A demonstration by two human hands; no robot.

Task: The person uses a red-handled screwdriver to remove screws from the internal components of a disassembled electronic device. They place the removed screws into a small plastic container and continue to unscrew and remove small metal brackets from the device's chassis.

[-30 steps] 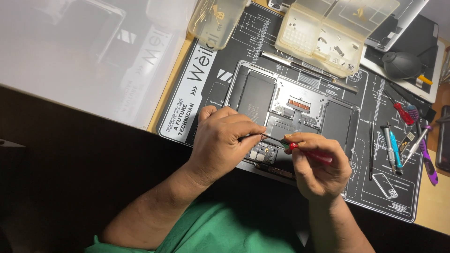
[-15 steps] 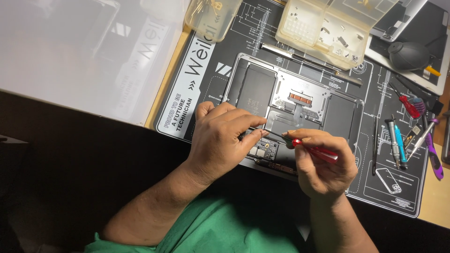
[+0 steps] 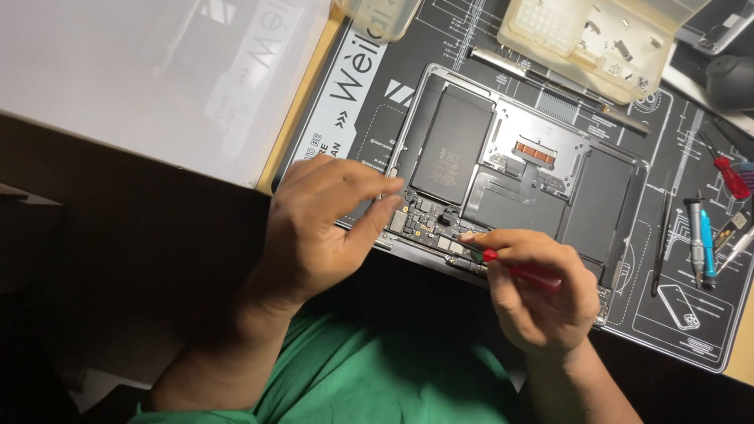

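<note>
Two hands are at the near edge of the opened laptop point(image 3: 510, 169), which lies back-cover-off on a black repair mat point(image 3: 353, 118). My right hand point(image 3: 542, 290) is clamped on a red-handled screwdriver point(image 3: 518, 271), thumb and fingers pinched around the handle, the tip pointing left onto the logic board point(image 3: 428, 224) by the near edge of the case. My left hand point(image 3: 314, 228) rests at the laptop's near-left corner, fingers together and lightly curled, holding nothing, the fingertips point(image 3: 385, 188) touching the case rim just beside the board. Dark battery cells point(image 3: 452, 149) fill the case beyond the board. Past the laptop, a translucent parts tray point(image 3: 581, 39) with small screws sits on the mat, with a long metal tool point(image 3: 550, 78) between it and the case. Off to the right lie a blue-handled driver point(image 3: 707, 235), another red-handled driver point(image 3: 730, 177) and black tweezers point(image 3: 664, 235), well apart from my hands. I see a white sheet point(image 3: 141, 78) covering the table on the left.
</note>
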